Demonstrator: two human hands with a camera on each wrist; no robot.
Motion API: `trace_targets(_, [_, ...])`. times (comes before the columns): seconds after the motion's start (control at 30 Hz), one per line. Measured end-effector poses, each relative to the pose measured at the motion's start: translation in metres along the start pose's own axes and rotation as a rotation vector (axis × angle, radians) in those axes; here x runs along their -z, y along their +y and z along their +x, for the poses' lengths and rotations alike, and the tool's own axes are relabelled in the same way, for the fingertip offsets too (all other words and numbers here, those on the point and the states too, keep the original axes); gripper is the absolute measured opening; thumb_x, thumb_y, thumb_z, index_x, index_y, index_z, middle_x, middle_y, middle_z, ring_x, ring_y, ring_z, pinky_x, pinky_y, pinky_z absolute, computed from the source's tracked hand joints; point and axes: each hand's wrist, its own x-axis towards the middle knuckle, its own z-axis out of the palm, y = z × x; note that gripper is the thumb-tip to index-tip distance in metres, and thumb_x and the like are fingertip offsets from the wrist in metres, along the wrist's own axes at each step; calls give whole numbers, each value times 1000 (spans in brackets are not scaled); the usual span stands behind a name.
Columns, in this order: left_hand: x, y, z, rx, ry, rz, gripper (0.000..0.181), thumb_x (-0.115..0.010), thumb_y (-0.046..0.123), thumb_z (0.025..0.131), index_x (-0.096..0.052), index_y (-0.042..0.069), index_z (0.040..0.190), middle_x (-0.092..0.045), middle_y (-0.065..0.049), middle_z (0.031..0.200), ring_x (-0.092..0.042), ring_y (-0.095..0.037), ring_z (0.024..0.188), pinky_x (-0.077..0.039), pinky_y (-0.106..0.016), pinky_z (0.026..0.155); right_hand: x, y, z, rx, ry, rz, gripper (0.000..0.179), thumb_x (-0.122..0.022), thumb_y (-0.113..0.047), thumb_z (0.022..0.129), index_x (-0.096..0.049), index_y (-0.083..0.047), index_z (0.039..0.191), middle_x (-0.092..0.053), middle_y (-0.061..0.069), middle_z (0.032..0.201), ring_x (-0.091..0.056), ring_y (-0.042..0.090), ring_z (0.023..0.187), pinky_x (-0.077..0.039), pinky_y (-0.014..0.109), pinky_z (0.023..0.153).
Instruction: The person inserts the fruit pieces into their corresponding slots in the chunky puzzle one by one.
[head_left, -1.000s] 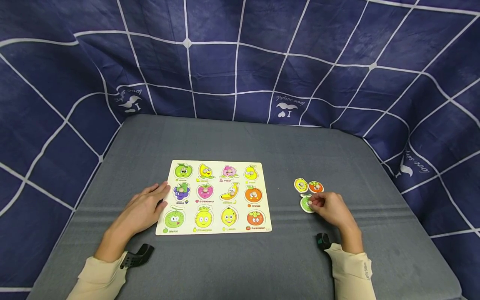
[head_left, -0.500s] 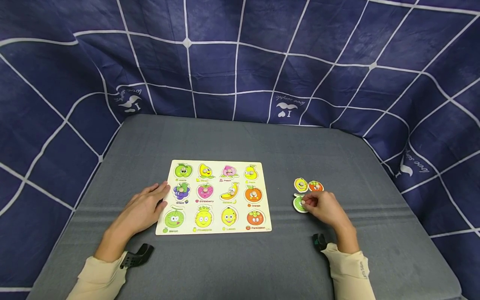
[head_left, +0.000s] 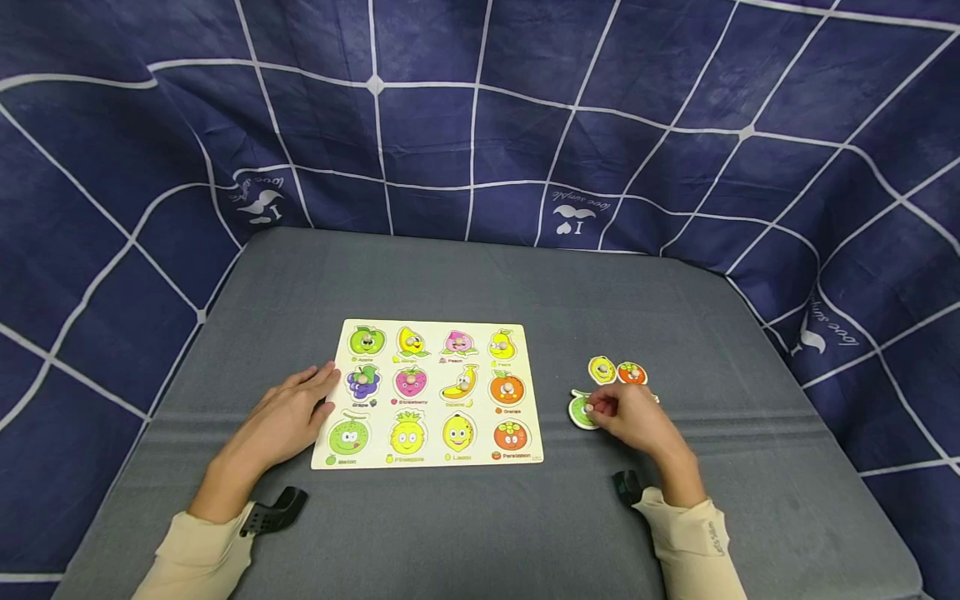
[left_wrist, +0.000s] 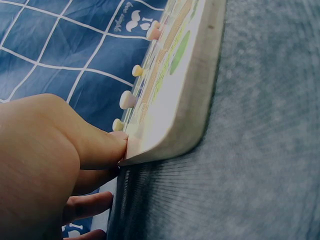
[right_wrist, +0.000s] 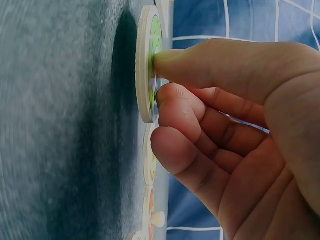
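Note:
A wooden fruit puzzle board [head_left: 427, 396] lies flat on the grey-covered table. My left hand [head_left: 288, 417] rests along its left edge with relaxed fingers; in the left wrist view the thumb [left_wrist: 107, 147] touches a corner of the board. My right hand [head_left: 637, 421] is to the right of the board and pinches a green melon puzzle piece [head_left: 581, 412] between thumb and fingertips. In the right wrist view this melon piece [right_wrist: 145, 65] is held on edge over its shadow. Behind the hand lie a yellow puzzle piece [head_left: 602, 370] and an orange-red one [head_left: 632, 373].
Small knobs [left_wrist: 128, 100] stand up from fruit pieces in the board's upper rows. The bottom row shows flat fruit pictures. Grey cloth [head_left: 465, 533] covers the table, and a blue curtain [head_left: 420, 133] with white lines surrounds its back and sides.
My right hand has slid left with the melon piece, away from the other pieces and closer to the board. The left hand and the board have stayed in place.

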Motion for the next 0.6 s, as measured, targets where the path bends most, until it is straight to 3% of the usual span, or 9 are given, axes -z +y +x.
trace_targets(0.6, [-1, -1, -1, -4, 17, 4, 48, -63, 5, 91, -54, -10, 135, -48, -27, 142, -46, -52, 125, -38, -67, 93, -11, -15, 7, 61, -31, -3, 8, -77, -2, 79, -71, -7, 77, -57, -11, 65, -51, -1, 59, -46, 22, 54])
